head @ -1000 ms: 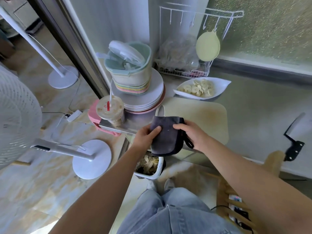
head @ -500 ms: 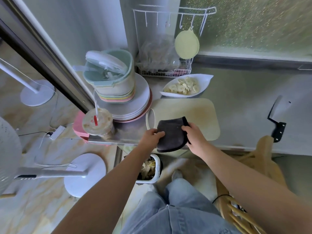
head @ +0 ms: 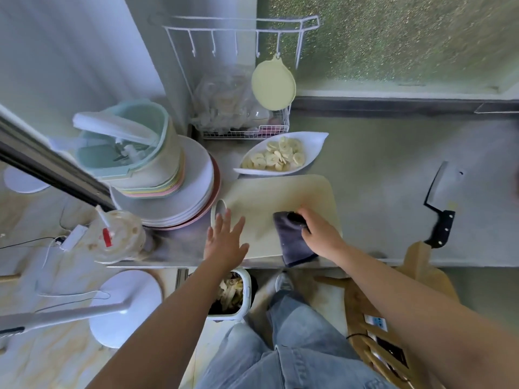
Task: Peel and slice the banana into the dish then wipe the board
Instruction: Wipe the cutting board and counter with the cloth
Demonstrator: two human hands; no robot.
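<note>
A pale cream rectangular plastic cutting board lies flat on the grey table, its oval handle slot at the left end. The right hand is on the board's near right corner, its fingers curled round a bunched part of a dark grey folded cloth. The cloth lies on the board, and its near edge reaches past the board to the table's front edge. The left hand is at the board's left end just beside the handle slot, fingers straight and spread and holding nothing. Whether its palm touches the board cannot be told. Just behind the board stands a white leaf-shaped dish holding a heap of round pale banana slices. A steel cleaver with a black handle lies on the table well apart to the right. To the left of the board is a stack of white and pink round plates with pastel bowls on top, and nearer the table's front corner stands a clear plastic cup with a straw. On the floor below the table's edge, between the two forearms, sits a white bin holding banana peel.
</note>
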